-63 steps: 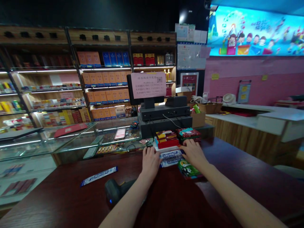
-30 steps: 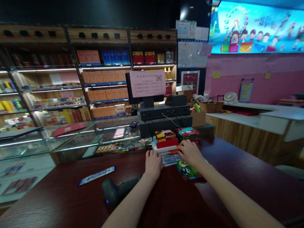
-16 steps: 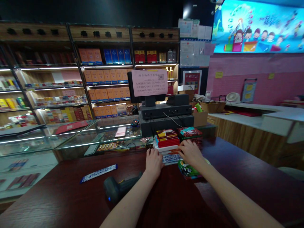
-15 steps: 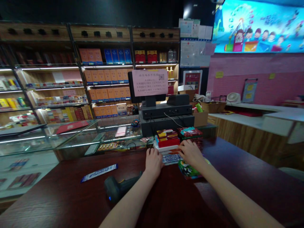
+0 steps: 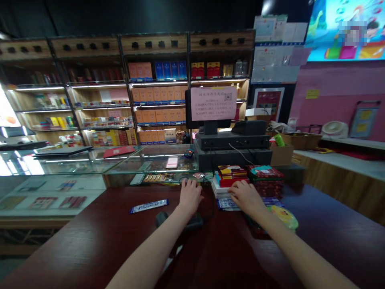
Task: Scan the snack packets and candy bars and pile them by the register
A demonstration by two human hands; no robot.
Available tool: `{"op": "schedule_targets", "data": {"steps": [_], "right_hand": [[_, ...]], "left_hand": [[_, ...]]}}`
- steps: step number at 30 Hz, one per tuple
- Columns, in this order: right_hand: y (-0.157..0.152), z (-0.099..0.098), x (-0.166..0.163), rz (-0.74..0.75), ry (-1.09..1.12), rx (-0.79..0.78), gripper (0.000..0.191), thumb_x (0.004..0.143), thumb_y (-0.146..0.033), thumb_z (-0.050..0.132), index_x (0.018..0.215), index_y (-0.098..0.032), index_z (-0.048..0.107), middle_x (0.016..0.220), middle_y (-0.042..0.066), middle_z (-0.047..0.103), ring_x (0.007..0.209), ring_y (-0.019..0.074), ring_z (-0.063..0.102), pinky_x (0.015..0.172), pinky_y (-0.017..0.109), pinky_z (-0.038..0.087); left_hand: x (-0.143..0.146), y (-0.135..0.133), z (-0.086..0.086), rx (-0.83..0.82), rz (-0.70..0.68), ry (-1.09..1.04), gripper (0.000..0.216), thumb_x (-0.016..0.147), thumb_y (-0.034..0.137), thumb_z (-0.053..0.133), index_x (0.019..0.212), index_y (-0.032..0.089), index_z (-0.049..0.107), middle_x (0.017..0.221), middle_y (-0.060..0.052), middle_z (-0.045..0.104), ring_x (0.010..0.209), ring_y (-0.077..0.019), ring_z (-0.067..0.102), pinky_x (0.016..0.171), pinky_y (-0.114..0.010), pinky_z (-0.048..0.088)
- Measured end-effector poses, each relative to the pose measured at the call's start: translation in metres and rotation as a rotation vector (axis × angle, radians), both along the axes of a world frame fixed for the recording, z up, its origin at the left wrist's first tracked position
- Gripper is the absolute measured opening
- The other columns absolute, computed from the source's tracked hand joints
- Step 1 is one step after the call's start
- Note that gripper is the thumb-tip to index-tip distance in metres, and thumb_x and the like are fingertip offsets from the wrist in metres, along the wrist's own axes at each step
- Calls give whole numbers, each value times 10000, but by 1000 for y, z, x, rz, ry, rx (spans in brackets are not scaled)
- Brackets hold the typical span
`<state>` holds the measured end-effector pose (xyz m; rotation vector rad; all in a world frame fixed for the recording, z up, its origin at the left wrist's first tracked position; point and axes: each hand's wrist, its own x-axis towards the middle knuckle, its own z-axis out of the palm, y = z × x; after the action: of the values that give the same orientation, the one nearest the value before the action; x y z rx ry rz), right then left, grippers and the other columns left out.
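Observation:
My left hand (image 5: 189,196) is over the dark table (image 5: 99,245), its fingers stretched forward with nothing in them. Just below it lies a black handheld scanner (image 5: 194,222), partly covered by my forearm. Off to the left is a narrow blue-and-white packet (image 5: 148,206). My right hand (image 5: 245,196) is open, its fingers at the front of a stack of red and yellow packets (image 5: 231,174) with white ones beneath. Similar blue-and-white packets (image 5: 227,204) lie under its fingers. A green-and-yellow packet (image 5: 284,216) is partly hidden by my right forearm.
A dark register with a monitor bearing a pink sign (image 5: 213,103) stands behind the packets. Dark red packs (image 5: 266,182) are piled to the right. A glass display counter (image 5: 156,158) and stocked shelves (image 5: 159,96) lie beyond. A cardboard box (image 5: 282,154) sits by the register.
My left hand has moved left, away from the stack and the blue-and-white packets, to above the scanner. My right hand stays by the stack. The view has turned left.

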<state>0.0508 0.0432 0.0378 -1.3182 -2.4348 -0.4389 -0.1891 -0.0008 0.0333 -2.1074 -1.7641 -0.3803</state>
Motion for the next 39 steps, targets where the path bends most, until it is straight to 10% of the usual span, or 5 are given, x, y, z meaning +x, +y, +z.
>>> {"op": "schedule_targets", "data": {"steps": [19, 39], "right_hand": [[-9, -4, -127, 263, 30, -50, 174, 902, -234, 577, 968, -249, 738, 1027, 59, 697, 1047, 261, 549, 859, 391, 369], [-14, -18, -218, 432, -29, -199, 172, 898, -242, 578, 991, -238, 722, 1047, 74, 689, 1062, 262, 542, 886, 390, 360]], "left_hand": [[-163, -45, 1, -18, 285, -9, 210, 832, 320, 709, 1031, 251, 701, 1175, -71, 624, 1197, -293, 492, 1121, -499, 235], [-228, -82, -28, -183, 343, -89, 216, 825, 362, 703, 1030, 297, 717, 1179, -61, 634, 1197, -294, 499, 1156, -580, 148]]}}
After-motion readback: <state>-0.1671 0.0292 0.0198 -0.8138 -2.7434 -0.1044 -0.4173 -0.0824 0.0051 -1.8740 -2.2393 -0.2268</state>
